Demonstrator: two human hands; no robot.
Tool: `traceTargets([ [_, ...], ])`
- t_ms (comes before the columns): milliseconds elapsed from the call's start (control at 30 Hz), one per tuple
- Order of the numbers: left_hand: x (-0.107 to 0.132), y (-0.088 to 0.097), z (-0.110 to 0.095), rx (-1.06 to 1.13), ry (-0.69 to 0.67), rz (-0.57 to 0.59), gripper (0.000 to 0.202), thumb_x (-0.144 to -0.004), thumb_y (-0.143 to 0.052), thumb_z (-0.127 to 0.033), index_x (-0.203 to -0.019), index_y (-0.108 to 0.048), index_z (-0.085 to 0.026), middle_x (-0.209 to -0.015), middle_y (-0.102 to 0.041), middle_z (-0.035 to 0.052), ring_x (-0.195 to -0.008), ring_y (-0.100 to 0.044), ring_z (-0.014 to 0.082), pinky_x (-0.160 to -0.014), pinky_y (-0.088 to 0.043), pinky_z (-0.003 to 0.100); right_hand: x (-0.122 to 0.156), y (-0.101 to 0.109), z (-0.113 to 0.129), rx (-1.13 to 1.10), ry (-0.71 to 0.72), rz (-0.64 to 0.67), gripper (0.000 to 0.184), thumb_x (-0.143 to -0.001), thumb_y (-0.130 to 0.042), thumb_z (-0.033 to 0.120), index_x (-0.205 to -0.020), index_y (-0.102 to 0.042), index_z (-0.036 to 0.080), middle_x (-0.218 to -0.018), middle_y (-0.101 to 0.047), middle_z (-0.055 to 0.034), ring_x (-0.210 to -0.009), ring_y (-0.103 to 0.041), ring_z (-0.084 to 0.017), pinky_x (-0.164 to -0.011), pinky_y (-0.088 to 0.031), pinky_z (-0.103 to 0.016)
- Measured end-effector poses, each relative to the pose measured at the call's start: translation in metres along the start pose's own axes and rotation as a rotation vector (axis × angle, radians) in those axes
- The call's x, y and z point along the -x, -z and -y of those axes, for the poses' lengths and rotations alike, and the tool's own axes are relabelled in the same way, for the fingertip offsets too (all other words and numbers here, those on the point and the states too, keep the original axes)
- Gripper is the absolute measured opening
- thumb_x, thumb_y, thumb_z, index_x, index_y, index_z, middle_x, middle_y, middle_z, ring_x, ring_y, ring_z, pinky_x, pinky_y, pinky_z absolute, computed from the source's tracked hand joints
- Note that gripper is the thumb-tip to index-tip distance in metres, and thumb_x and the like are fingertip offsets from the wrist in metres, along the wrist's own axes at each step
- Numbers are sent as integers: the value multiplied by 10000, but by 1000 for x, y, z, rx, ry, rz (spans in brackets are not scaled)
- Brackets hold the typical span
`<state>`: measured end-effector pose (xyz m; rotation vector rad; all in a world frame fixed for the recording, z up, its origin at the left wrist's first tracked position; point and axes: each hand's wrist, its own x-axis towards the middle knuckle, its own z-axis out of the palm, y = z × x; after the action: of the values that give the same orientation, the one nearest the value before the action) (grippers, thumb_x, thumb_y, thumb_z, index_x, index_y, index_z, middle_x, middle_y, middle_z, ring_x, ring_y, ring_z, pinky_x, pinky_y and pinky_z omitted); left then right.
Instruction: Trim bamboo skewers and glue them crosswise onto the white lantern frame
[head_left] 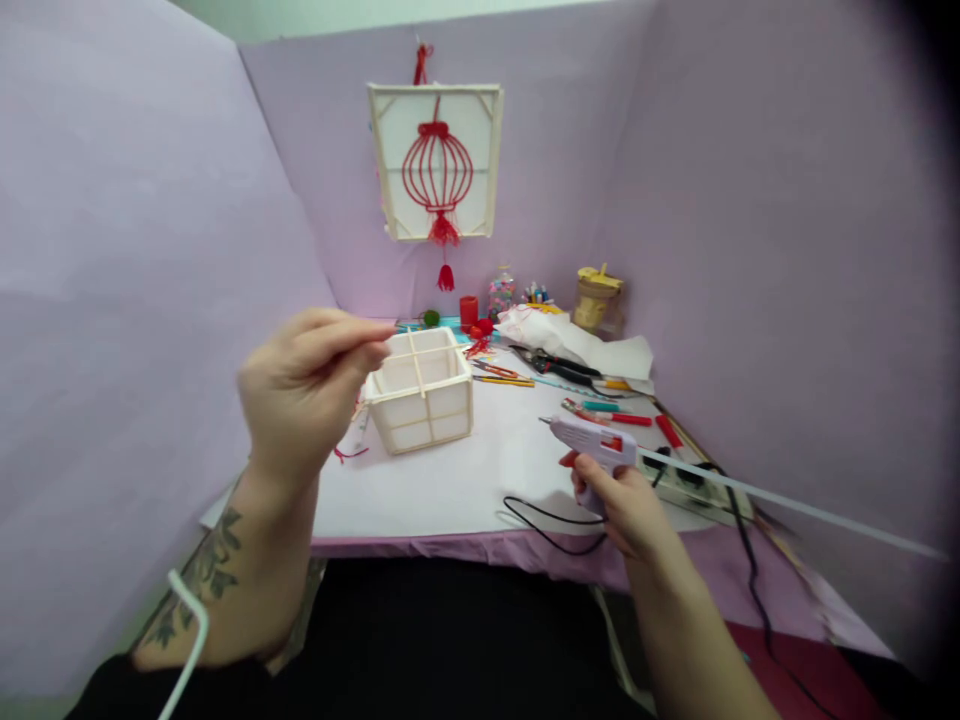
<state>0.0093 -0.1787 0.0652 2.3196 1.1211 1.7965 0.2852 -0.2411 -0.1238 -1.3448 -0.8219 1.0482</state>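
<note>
My right hand [630, 505] is wrapped round the handle of a pale glue gun [585, 437]. Its nozzle points left, and a long white glue stick [780, 497] sticks out of its back. Raised on the left, my left hand [300, 390] has thumb and fingers pressed together in a pinch; whatever may be between the tips is too small to make out. Just beyond those fingertips, a white box-shaped lantern frame [424, 422] of thin sticks and pale panels stands on the table. Two crossed sticks [417, 365] span its open top.
A finished-looking lantern [435, 165] with red trim hangs on the back wall. Pliers [555, 365], pens, red markers [630, 419] and crumpled white paper [592, 345] lie on the right. A black cord [551, 540] loops near the front edge, and a power strip [697, 487] lies at right.
</note>
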Motion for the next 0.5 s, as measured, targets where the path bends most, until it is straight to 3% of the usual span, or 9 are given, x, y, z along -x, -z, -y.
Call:
traceTargets([
  [100, 34, 42, 37, -283, 71, -138, 125, -835, -645, -300, -908, -737, -255, -847, -695, 11, -740, -637, 152, -676, -500, 290, -2, 2, -4, 0, -4, 2, 495, -652, -731, 597, -797, -691, 125, -594, -534, -4, -550, -461, -128, -507, -354, -248],
  [200, 71, 85, 80, -690, 186, -1, 244, -878, -547, -379, -938, -735, -234, -919, -720, 51, -859, -655, 195, -791, -497, 310, -4, 2, -8, 15, 8, 7, 468, -667, -722, 583, -802, -689, 136, -607, -546, -9, -558, -474, -137, -506, -365, -250],
  [300, 97, 122, 112, -863, 362, 381, 300, -837, -494, -375, -847, -741, -206, -933, -740, 81, -888, -674, 237, -806, -501, 311, -6, 0, -11, 44, 13, -3, 449, -686, -711, 574, -812, -688, 143, -611, -553, -9, -568, -484, -140, -513, -373, -249],
  [400, 111, 151, 126, -943, 585, 791, 293, -767, -473, -325, -788, -737, -199, -905, -753, 105, -862, -695, 273, -774, -512, 319, -5, -3, -11, 65, 18, -14, 436, -704, -699, 569, -819, -693, 149, -610, -554, -8, -572, -489, -141, -521, -375, -251],
  [500, 125, 172, 132, -962, 681, 935, 330, -777, -425, -344, -783, -725, -207, -868, -754, 115, -840, -701, 297, -752, -515, 348, -3, -5, -10, 79, 19, -9, 424, -707, -699, 560, -809, -697, 149, -615, -559, -14, -569, -491, -144, -513, -372, -255],
])
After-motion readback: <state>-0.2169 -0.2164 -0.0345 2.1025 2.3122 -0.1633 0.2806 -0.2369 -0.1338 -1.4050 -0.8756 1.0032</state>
